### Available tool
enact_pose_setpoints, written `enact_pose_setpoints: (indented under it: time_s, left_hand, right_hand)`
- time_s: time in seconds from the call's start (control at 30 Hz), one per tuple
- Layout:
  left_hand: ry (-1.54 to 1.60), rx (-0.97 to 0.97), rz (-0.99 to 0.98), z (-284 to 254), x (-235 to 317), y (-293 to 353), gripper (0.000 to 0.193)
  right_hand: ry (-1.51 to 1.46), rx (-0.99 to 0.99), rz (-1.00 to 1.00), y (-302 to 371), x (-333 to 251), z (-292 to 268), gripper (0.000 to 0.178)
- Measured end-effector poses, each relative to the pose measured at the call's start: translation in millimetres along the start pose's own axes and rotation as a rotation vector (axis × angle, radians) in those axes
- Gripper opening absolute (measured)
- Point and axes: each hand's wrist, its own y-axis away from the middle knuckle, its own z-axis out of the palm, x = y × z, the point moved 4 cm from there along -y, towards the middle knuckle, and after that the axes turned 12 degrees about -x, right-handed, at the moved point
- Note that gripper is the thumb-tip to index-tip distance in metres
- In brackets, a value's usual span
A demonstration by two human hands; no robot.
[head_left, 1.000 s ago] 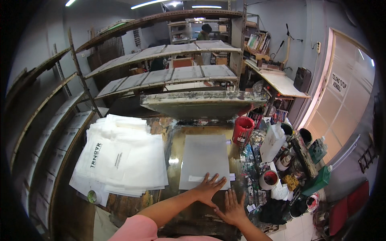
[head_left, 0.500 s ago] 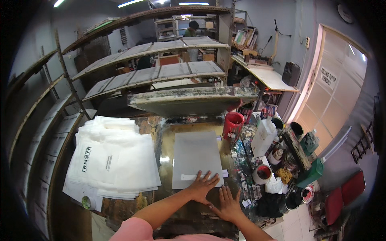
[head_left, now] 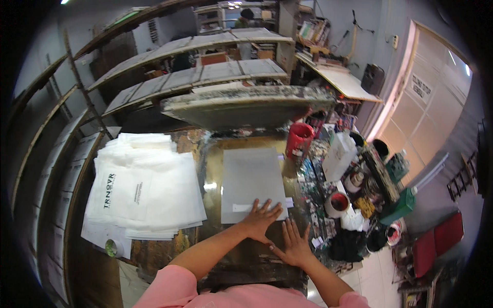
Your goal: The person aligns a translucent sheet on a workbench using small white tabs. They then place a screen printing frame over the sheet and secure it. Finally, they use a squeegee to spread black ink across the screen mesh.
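A grey translucent sheet (head_left: 251, 177) lies flat on the glossy brownish work surface (head_left: 211, 169). My left hand (head_left: 261, 220) rests with spread fingers on its near right corner, over the end of a white strip (head_left: 244, 208). Just right of it, my right hand (head_left: 294, 244) lies flat with fingers stretched out, its fingertips at the sheet's near edge. The two thumbs come close together. A small pale tab (head_left: 289, 203) sticks out at the sheet's right edge. Behind the sheet, a framed printing screen (head_left: 246, 110) stands raised and tilted.
A stack of printed white sheets (head_left: 149, 190) fills the left side, with a small green-topped can (head_left: 114, 248) near it. At right stand a red container (head_left: 299, 141), a white jug (head_left: 339, 156) and a paint pot (head_left: 337, 204). Racks with laid-out sheets (head_left: 205, 72) stand beyond; a person (head_left: 245, 19) is far back.
The whole view has tilted down slightly, so the table sits higher in the picture. Both hands keep nearly the same place on and beside the grey sheet.
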Motion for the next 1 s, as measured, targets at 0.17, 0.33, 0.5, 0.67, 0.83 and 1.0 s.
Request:
enact_pose_setpoints:
  time_s: [0.17,0.33,0.5,0.67,0.83,1.0]
  left_hand:
    - [0.007,-0.016,0.004,-0.8,-0.6,-0.5,0.143]
    - [0.033,0.004,-0.01,-6.8,0.5,6.1,0.145]
    - [0.01,-0.053,-0.011,-8.5,2.6,0.7,0.146]
    - [-0.052,-0.073,-0.035,-7.5,-5.2,-5.3,0.149]
    - [-0.042,-0.066,-0.036,-6.8,-2.4,-2.0,0.147]
    - [-0.05,-0.1,-0.037,-12.9,2.4,-3.6,0.145]
  right_hand:
    - [0.042,0.016,0.023,-3.0,-5.9,-8.1,0.104]
    - [0.035,0.035,-0.022,3.4,-12.4,-4.4,0.103]
    - [0.029,0.056,0.004,5.3,-6.5,-4.1,0.101]
    - [0.03,-0.068,0.072,-4.2,-9.8,-25.7,0.098]
    - [0.016,-0.049,0.049,-6.4,-4.0,-17.8,0.1]
    - [0.044,-0.064,0.069,-0.9,-6.0,-18.4,0.1]
